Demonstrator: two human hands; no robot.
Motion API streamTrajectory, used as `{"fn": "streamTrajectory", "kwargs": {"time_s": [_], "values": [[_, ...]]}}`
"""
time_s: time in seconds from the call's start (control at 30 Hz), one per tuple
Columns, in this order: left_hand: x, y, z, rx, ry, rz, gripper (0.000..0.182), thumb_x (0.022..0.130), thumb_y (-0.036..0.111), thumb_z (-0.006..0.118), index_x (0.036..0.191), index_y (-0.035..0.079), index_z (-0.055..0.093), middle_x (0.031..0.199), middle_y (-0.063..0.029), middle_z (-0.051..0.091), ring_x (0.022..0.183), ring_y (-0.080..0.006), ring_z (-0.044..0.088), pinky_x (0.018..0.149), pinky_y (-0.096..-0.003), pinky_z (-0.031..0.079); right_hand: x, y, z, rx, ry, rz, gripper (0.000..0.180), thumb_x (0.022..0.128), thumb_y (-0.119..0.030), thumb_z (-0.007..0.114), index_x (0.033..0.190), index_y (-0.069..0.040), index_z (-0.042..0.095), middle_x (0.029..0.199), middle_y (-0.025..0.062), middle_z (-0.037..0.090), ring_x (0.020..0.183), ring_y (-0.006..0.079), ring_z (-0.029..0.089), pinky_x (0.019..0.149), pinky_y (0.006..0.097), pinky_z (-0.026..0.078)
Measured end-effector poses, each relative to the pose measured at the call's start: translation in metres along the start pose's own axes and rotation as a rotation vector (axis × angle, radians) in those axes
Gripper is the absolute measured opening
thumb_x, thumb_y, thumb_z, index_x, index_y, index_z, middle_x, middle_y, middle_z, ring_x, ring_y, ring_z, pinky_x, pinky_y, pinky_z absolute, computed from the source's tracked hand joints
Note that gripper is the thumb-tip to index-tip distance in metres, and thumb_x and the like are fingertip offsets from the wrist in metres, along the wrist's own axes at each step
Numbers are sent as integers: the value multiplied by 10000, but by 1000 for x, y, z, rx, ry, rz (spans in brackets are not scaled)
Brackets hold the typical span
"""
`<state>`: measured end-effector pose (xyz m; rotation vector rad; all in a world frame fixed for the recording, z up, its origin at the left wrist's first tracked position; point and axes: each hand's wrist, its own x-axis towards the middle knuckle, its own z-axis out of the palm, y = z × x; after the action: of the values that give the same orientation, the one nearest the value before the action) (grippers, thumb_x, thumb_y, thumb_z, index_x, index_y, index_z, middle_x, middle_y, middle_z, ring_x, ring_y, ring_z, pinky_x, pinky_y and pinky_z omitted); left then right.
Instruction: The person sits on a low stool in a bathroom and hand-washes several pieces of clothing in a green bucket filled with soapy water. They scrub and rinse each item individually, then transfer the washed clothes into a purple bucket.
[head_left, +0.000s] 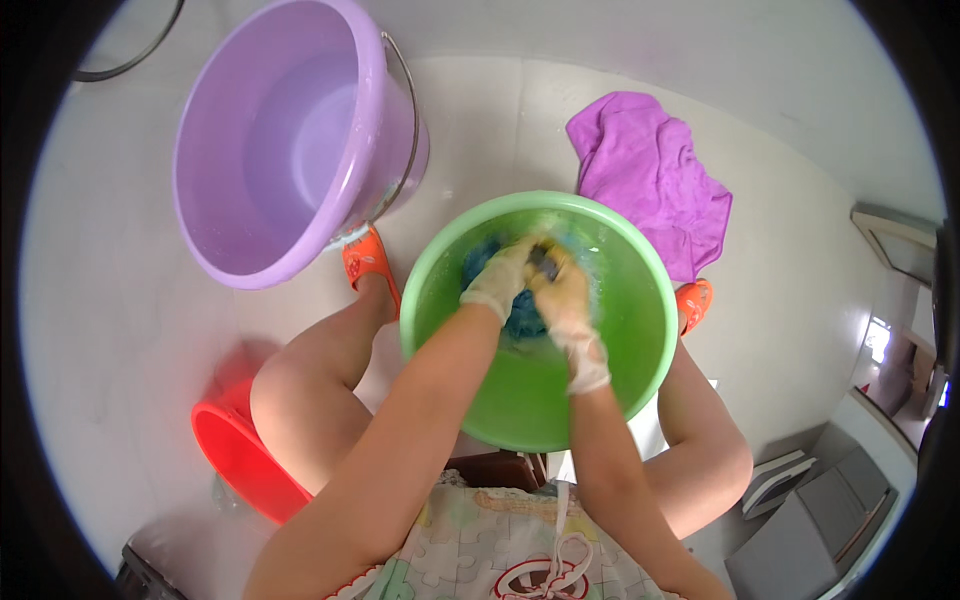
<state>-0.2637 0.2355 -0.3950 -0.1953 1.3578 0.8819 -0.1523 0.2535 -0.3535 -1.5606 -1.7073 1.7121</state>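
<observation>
A green plastic basin stands between the knees, with water and a dark blue wet cloth in it. My left hand and my right hand, both in thin pale translucent gloves, meet inside the basin above the cloth. Between them they grip a small dark bunched piece; whether it is part of the blue cloth I cannot tell. The fingers are blurred and partly hidden.
A purple plastic bucket with a metal handle, holding water, stands at upper left. A magenta towel lies on the floor behind the basin. A red plastic tub is at lower left, grey boxes at lower right. Feet in orange slippers flank the basin.
</observation>
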Motion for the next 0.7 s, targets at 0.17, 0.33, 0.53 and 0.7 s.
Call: {"fn": "streamTrajectory", "kwargs": {"time_s": [0.17, 0.33, 0.53, 0.7], "values": [[-19, -20, -23, -442, -263, 14, 307, 899, 320, 662, 1079, 73, 628, 747, -84, 636, 611, -198, 597, 499, -313, 492, -83, -37, 31, 176, 58, -68, 156, 832, -95, 686, 948, -29, 606, 928, 172, 676, 870, 280, 675, 771, 375, 521], [-14, -53, -15, -742, -610, -80, 316, 940, 309, 607, 1151, 74, 594, 1005, -116, 653, 817, -217, 644, 714, -357, 554, -55, -46, 41, -360, 291, 78, 314, 889, -359, 613, 927, -49, 635, 881, 229, 664, 843, 434, 625, 752, 492, 490], [-31, -47, 9, -552, 5, 51, 456, 955, 322, 573, 1317, 62, 475, 1241, -122, 580, 1080, -235, 583, 930, -388, 489, 21, 19, 0, -336, 504, 59, 447, 924, -429, 550, 1013, 2, 628, 890, 262, 662, 847, 462, 622, 790, 503, 486], [-6, -46, 5, 647, 473, 375, 816, 866, 346, 655, 1520, 110, 229, 1386, -277, 394, 1196, -421, 484, 1007, -471, 409, -12, 84, 1, -463, 581, 197, 536, 926, -421, 551, 1169, 57, 537, 1105, 305, 581, 1014, 455, 570, 886, 507, 452]]}}
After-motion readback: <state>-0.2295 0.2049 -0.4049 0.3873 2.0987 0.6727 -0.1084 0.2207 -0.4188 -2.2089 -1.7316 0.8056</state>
